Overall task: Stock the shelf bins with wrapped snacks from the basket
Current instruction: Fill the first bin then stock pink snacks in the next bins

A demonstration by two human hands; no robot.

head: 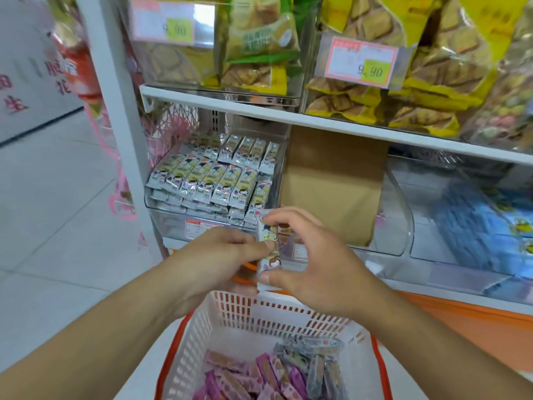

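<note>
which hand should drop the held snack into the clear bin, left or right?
Probably right. The right hand pinches the snack pack at both ends, thumb below, fingers on top, just below the clear bin. The left hand only pinches its side.

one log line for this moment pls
stage: snack bar held above basket | left hand: grip on bar | right hand: grip on bar | target: clear bin, partly filled
</note>
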